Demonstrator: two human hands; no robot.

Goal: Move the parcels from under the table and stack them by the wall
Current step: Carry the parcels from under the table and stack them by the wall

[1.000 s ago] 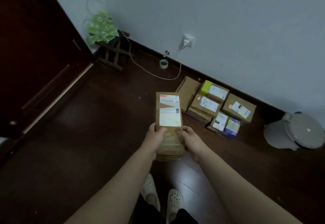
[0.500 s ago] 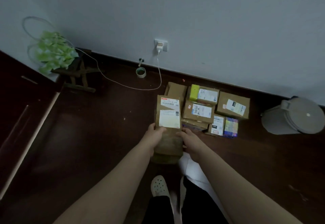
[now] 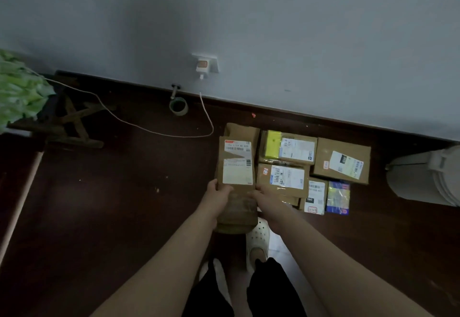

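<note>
Both hands had a grip on the same long brown parcel (image 3: 237, 167), left hand (image 3: 219, 196) clamped on its left edge and right hand (image 3: 267, 198) on its right edge, fingers wrapped around the near half. So both grips were closed on that one box, which was held up off the floor, long way pointing toward the wall (image 3: 273, 30), two white labels facing up.

Closest in, you could see dark trousers and a white clog (image 3: 257, 237) on the dark wood floor (image 3: 99, 217), right under the parcel's near end.

Just past the right hand sat the pile of parcels already on the floor: a taped box with a white label (image 3: 283, 180) right beside the held parcel, a small white-labelled box (image 3: 315, 196) and a shiny blue packet (image 3: 338, 197) at the near right of the pile. Behind those, a box with a yellow patch (image 3: 288, 147) and a bigger brown box (image 3: 342, 160) toward the right. A plain cardboard box (image 3: 242, 131) poked out behind the far end of the held parcel. Couldn't tell if the held one was touching it.

Over by the right edge of the floor there was a pale grey bin (image 3: 428, 175), well apart from the boxes. Further back, a roll of tape (image 3: 178, 106) near the skirting, a white cable (image 3: 149, 127) looping across the floor up to a charger in the wall socket (image 3: 205, 63), and at far left a green plant (image 3: 20, 90) on a wooden stand (image 3: 69, 122).
</note>
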